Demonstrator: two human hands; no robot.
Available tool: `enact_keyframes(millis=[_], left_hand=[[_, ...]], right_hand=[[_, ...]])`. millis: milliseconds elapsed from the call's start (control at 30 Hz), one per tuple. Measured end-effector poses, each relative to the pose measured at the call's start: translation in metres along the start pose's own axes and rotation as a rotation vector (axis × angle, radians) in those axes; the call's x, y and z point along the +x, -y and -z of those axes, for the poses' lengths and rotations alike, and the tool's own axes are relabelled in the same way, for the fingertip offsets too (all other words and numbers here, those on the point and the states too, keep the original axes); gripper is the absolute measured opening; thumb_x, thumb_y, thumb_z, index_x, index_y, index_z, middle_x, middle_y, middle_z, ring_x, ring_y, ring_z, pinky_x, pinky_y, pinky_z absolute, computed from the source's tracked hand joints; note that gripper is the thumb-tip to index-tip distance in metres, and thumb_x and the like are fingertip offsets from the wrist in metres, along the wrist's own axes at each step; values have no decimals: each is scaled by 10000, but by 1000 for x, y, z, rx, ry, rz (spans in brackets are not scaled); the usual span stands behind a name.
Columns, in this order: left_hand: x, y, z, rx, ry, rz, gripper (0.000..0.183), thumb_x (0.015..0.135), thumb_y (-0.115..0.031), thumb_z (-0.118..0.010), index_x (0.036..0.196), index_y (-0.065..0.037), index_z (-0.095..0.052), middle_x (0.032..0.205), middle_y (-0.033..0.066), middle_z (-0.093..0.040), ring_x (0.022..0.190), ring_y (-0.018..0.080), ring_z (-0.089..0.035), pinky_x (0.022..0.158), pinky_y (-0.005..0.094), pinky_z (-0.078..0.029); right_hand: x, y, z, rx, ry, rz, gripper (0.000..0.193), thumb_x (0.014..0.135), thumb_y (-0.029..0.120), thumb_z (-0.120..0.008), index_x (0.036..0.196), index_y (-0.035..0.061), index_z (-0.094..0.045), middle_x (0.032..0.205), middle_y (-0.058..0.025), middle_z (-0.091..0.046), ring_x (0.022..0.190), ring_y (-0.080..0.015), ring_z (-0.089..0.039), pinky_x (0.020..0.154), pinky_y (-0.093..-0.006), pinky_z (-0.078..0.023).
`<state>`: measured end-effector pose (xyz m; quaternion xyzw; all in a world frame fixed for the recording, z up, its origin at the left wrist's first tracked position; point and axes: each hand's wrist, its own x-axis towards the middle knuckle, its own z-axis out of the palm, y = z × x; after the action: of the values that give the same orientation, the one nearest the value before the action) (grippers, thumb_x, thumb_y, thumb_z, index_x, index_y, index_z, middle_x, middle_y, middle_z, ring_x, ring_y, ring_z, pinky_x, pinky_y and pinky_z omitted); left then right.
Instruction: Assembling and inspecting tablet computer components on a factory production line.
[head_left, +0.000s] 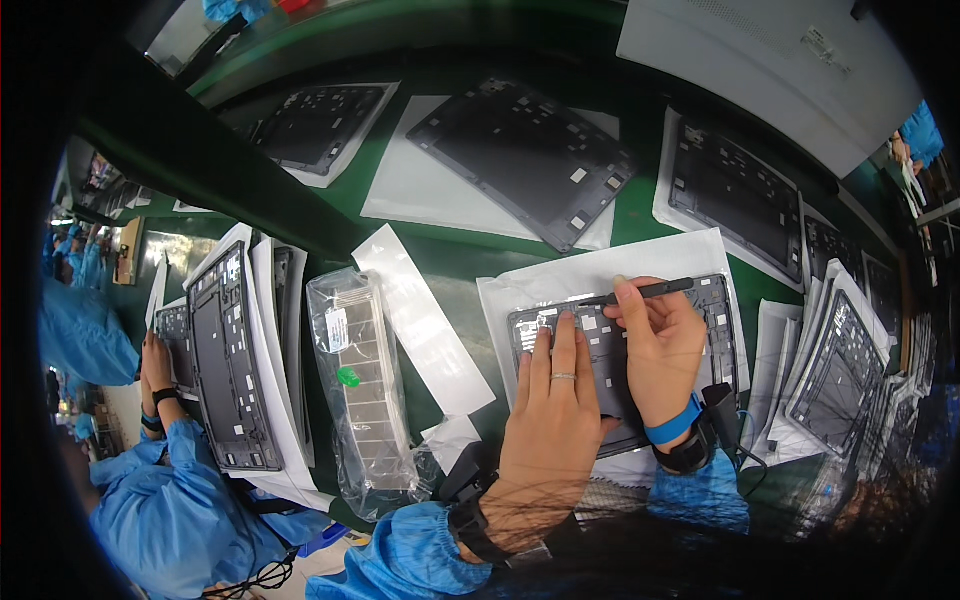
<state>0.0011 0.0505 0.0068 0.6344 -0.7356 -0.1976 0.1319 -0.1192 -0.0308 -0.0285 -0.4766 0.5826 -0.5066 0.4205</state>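
A black tablet-sized housing panel (pixel 718 345) with small white and grey pads lies on a white sheet (pixel 492 300) in front of me. My left hand (pixel 555 420) rests flat on its left part, fingers stretched out, a ring on one finger. Above the panel's middle, my right hand (pixel 662 350) is closed on a slim black tool (pixel 665 288), pinched between thumb and fingers. The tool looks like tweezers. Its thin end points left toward the panel's upper edge, near my left fingertips. My palms and fingers hide much of the panel's middle and lower part.
Left of the panel lie a clear bag of grey strips (pixel 365 400) and a white strip sheet (pixel 425 320). More panels (pixel 525 150) rest on sheets across the green bench. Panel stacks stand left (pixel 235 370) and right (pixel 840 370). A co-worker's hands (pixel 157 370) are at far left.
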Motion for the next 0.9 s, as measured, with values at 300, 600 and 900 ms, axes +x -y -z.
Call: enact_keyframes(millis=[300, 600, 900], left_hand=[[5, -8, -2, 90, -19, -21, 975, 835, -416, -820, 1566, 68, -393, 1643, 230, -345, 1441, 426, -431, 1189, 527, -393], [17, -20, -9, 274, -31, 52, 908, 873, -426, -775, 1555, 50, -411, 1577, 212, -432, 1395, 405, -484, 1150, 505, -448], [-121, 37, 66, -47, 130, 194, 1021, 703, -255, -907, 1570, -17, -424, 1587, 168, -435, 1449, 406, -431, 1199, 506, -402]], right_hand=[[1, -2, 1, 30, -14, 11, 215, 1000, 161, -765, 1034, -42, -704, 806, -96, -759, 751, -104, -730, 674, -232, -547], [1, -2, 1, 8, -41, 11, 239, 1003, 180, -763, 1083, -29, -683, 837, -99, -762, 782, -118, -739, 688, -251, -559], [-40, 53, 15, 153, 562, -139, 237, 989, 94, -761, 1168, -27, -664, 993, -106, -766, 850, -175, -763, 776, -274, -615]])
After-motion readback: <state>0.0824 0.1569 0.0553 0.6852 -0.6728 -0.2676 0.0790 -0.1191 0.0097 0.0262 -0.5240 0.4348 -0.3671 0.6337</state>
